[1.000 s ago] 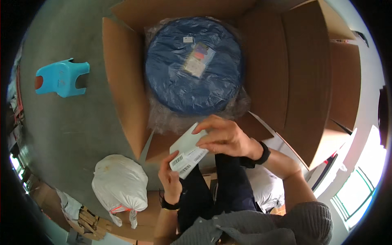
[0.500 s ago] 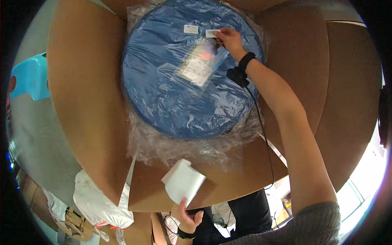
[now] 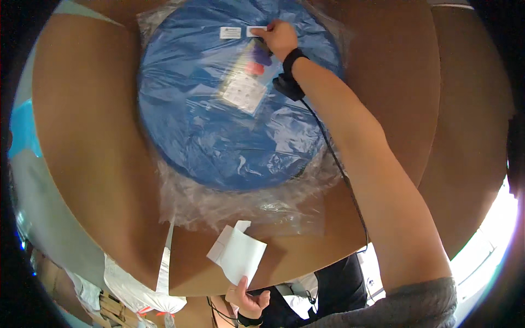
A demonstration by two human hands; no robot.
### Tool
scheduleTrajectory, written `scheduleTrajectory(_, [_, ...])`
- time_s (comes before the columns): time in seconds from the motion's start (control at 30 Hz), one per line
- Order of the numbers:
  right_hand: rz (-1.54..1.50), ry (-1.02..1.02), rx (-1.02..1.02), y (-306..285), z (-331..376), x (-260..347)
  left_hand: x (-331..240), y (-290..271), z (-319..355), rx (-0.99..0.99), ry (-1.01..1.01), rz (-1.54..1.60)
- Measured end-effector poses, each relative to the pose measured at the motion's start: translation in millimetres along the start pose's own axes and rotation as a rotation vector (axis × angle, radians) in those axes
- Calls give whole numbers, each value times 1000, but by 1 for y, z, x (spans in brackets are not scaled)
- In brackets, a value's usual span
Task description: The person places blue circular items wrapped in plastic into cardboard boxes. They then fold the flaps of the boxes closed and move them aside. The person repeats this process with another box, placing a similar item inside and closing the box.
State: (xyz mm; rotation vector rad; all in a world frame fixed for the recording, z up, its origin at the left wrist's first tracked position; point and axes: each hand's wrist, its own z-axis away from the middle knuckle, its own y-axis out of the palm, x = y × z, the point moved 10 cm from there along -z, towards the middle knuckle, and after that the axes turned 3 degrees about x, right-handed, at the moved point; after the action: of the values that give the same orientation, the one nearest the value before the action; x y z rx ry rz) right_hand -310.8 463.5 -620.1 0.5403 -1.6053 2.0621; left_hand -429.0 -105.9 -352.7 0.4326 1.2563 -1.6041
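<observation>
White label [image 3: 250, 31] points left, long axis crosswise, right fingers [image 3: 261, 33] pinching its end, left fingers [image 3: 241, 284] gripping paper [image 3: 242, 255]

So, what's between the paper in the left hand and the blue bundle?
In the head view, crumpled clear plastic lies between the paper and the bundle.

You have a deep-blue round bundle [image 3: 188, 131] under clear plastic [image 3: 197, 203], a packet [image 3: 244, 93] in white, red and purple, white paper [image 3: 243, 254], a white label [image 3: 250, 31], plain brown cardboard [image 3: 90, 136], a black wristband [image 3: 293, 59] and a grey ribbed sleeve [image 3: 424, 300].
</observation>
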Motion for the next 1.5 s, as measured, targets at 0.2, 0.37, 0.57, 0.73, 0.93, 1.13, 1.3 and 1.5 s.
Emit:
scheduleTrajectory(0.2, [115, 29, -116, -91, 41, -87, -24, 0, -20, -30, -55, -51])
scheduleTrajectory(0.37, [76, 123, -260, -142, 138, -187, -30, 5, -24, -48, -33, -59])
scheduleTrajectory(0.57, [-422, 480, 331, -85, 181, -188, -31, 1, -28, -16, -35, -81])
scheduleTrajectory(0.73, [-594, 585, 497, -68, 188, -217, -34, 4, -37, -11, 9, -108])
scheduleTrajectory(0.93, [-753, 695, 655, -91, 221, -204, -39, 10, -45, 40, 133, -83])
scheduleTrajectory(1.13, [-1352, 709, 395, -98, 256, -142, -34, 18, -43, 18, 36, 106])
scheduleTrajectory(1.3, [-1144, 489, 462, -163, 271, -49, -33, 3, -33, -112, -104, 542])
scheduleTrajectory(1.5, [-1160, 221, 200, -239, 304, 92, -91, -127, -16, -399, 68, 305])
